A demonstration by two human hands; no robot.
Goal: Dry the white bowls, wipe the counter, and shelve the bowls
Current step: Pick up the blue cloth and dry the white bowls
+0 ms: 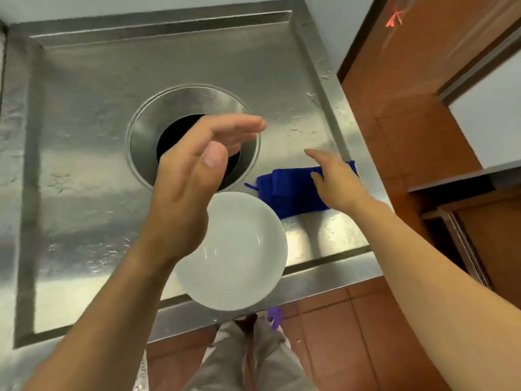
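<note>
- The steel counter (84, 136) is glistening with water streaks around its round hole (174, 131), so the wiping is probably not yet done.
- The white bowl (239, 249) is sitting upright just in front of the hole, handy for drying.
- The blue cloth (290, 190) is lying folded right of the hole, just beside the bowl.
- The left hand (194, 170) is hovering over the hole, fingers straight, holding nothing.
- The right hand (335, 182) is reaching over the cloth, fingers loose and unclosed, seemingly to take it; whether it is touching the cloth is unclear.

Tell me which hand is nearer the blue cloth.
Right. The right hand is over the right end of the blue cloth, overlapping it. The left hand hangs to the cloth's left, over the round opening.
</note>
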